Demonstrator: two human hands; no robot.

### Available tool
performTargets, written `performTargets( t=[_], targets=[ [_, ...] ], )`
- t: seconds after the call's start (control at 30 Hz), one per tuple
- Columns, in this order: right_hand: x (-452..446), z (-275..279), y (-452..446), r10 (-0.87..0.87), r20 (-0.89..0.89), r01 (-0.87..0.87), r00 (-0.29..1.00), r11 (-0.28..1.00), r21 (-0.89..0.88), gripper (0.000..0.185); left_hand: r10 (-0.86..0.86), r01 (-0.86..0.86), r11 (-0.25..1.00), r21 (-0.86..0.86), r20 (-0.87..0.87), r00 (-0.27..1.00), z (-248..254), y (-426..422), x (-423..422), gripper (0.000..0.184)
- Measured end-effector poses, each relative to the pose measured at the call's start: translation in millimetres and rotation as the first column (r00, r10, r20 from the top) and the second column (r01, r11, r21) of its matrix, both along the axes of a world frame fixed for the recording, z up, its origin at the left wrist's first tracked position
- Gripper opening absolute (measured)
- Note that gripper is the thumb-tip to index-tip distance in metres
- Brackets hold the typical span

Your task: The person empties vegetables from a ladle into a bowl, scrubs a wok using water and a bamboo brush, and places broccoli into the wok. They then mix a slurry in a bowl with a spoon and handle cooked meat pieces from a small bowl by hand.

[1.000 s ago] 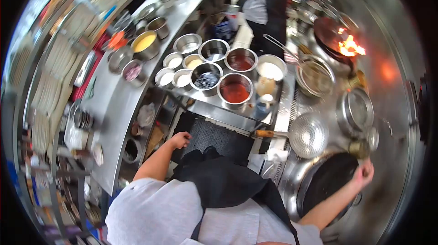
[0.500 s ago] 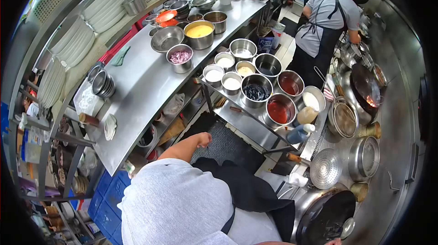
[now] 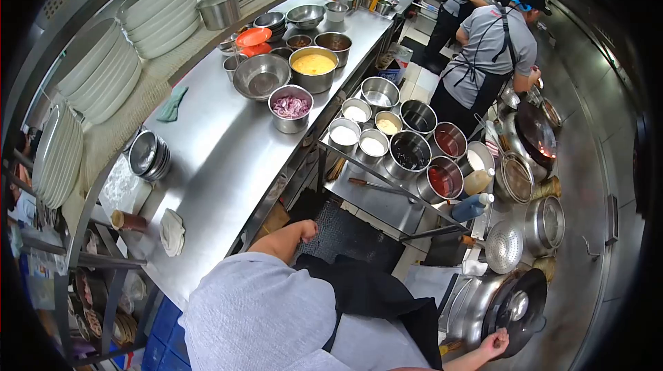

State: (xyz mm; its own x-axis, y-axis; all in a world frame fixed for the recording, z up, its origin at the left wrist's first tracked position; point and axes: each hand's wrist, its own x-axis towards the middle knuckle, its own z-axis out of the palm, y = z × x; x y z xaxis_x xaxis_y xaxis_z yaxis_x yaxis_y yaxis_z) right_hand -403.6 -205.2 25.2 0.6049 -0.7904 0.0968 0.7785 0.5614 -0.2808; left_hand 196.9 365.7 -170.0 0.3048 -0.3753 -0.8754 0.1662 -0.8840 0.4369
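Upper left, white dishes [image 3: 164,15] crowd the shelf [image 3: 119,105]; below, a green cloth [image 3: 172,103] lies on the tabletop [image 3: 214,143], and at upper right, an aproned co-worker [image 3: 494,46] stands, head turned away!

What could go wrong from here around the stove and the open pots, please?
Flames in the far dark metal wok might scorch the red and white striped cloth nearby. The wooden handle of the round perforated steel skimmer juts out and could snag a sleeve. The nearer uncovered steel pot of red sauce might spill if bumped.
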Motion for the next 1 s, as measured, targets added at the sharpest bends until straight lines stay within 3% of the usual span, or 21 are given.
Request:
performTargets(
  t=[0.07, 0.1, 0.13, 0.17, 0.2, 0.27, 0.3, 0.4, 0.43, 0.47, 0.5, 0.53, 0.6, 0.63, 0.67, 0.73, 0.77, 0.83, 0.9, 0.97, 1.0],
  targets=[
    [22, -11, 7, -0.206, -0.480, 0.221, 0.853, 0.975, -0.026, 0.011, -0.025, 0.025, 1.000, 0.000, 0.024, 0.999, -4, 19, -7, 0.038],
    [44, -1, 22, -0.263, -0.796, 0.248, 0.546, 0.958, -0.146, 0.012, -0.008, 0.008, 1.000, -0.005, 0.004, 1.000, -7, 27, -8, 0.038],
    [84, 24, 54, -0.292, -0.947, 0.218, 0.131, 0.941, -0.260, 0.017, 0.014, -0.014, 1.000, -0.005, -0.015, 1.000, -9, 37, -11, 0.038],
    [77, 6, 39, -0.256, -0.949, 0.099, -0.184, 0.956, -0.277, 0.043, 0.016, -0.016, 1.000, -0.001, -0.012, 1.000, -11, 48, -16, 0.038],
    [64, -22, 28, -0.249, -0.952, 0.102, -0.181, 0.958, -0.270, 0.043, 0.141, -0.141, 0.990, -0.032, 0.007, 0.990, -13, 60, -22, 0.035],
    [42, -64, 28, -0.650, -0.377, -0.281, -0.660, 0.679, -0.678, 0.078, 0.296, -0.296, 0.954, -0.046, 0.010, 0.955, -15, 81, -34, 0.033],
    [28, -55, 27, -0.532, -0.381, -0.381, -0.757, 0.832, -0.404, 0.092, 0.331, -0.331, 0.943, -0.027, 0.000, 0.944, -14, 92, -40, 0.033],
    [52, 1, 70, -0.482, -0.310, -0.417, -0.819, 0.872, -0.255, 0.087, 0.379, -0.380, 0.925, 0.011, -0.067, 0.923, -28, 126, -59, 0.030],
    [34, -12, 54, -0.459, -0.428, -0.377, -0.778, 0.887, -0.267, 0.085, 0.344, -0.343, 0.939, 0.030, -0.043, 0.938, -48, 138, -66, 0.029],
    [76, 41, 86, -0.442, -0.427, -0.395, -0.789, 0.897, -0.198, 0.080, 0.308, -0.307, 0.951, 0.050, -0.019, 0.951, -62, 147, -72, 0.028],
    [34, -9, 37, -0.463, -0.239, -0.432, -0.854, 0.885, -0.171, 0.075, 0.396, -0.389, 0.917, 0.093, -0.083, 0.914, -74, 156, -76, 0.030],
    [78, 46, 66, -0.415, -0.267, -0.379, -0.870, 0.909, -0.176, 0.068, 0.433, -0.419, 0.898, 0.133, -0.094, 0.897, -68, 151, -82, 0.032],
    [119, 80, 62, -0.503, -0.212, -0.440, -0.838, 0.852, -0.283, 0.059, 0.482, -0.463, 0.872, 0.157, -0.126, 0.867, -46, 139, -93, 0.035],
    [111, 52, 31, -0.671, -0.141, -0.582, -0.728, 0.713, -0.391, 0.055, 0.491, -0.472, 0.870, 0.145, -0.150, 0.858, -40, 131, -95, 0.036],
    [144, 72, 34, -0.771, -0.273, -0.622, -0.576, 0.629, -0.466, 0.050, 0.459, -0.441, 0.886, 0.145, -0.138, 0.877, -37, 121, -95, 0.036],
    [197, 74, 33, -0.878, -0.393, -0.690, -0.272, 0.463, -0.557, 0.046, 0.560, -0.559, 0.821, 0.115, -0.351, 0.751, -32, 102, -90, 0.038],
    [215, 48, 19, -0.833, -0.549, -0.658, 0.068, 0.376, -0.653, 0.045, 0.530, -0.524, 0.844, 0.116, -0.334, 0.780, -27, 88, -88, 0.038],
    [265, 56, 44, -0.593, -0.804, -0.815, 0.047, 0.442, -0.375, 0.049, 0.353, -0.356, 0.935, -0.007, -0.110, 0.929, -17, 50, -87, 0.041],
    [291, 31, 55, -0.414, -0.888, -0.926, 0.202, 0.214, -0.311, 0.049, 0.303, -0.306, 0.951, -0.031, -0.087, 0.949, -6, 16, -69, 0.042],
    [291, -27, 63, -0.164, -0.963, -0.935, 0.216, 0.248, -0.252, 0.048, 0.266, -0.271, 0.960, -0.063, -0.077, 0.961, -10, -7, -45, 0.041],
    [281, -73, 69, -0.045, -0.988, -0.912, 0.146, 0.381, -0.152, 0.048, 0.252, -0.256, 0.965, -0.057, -0.065, 0.966, -8, -10, -30, 0.041]
  ],
)
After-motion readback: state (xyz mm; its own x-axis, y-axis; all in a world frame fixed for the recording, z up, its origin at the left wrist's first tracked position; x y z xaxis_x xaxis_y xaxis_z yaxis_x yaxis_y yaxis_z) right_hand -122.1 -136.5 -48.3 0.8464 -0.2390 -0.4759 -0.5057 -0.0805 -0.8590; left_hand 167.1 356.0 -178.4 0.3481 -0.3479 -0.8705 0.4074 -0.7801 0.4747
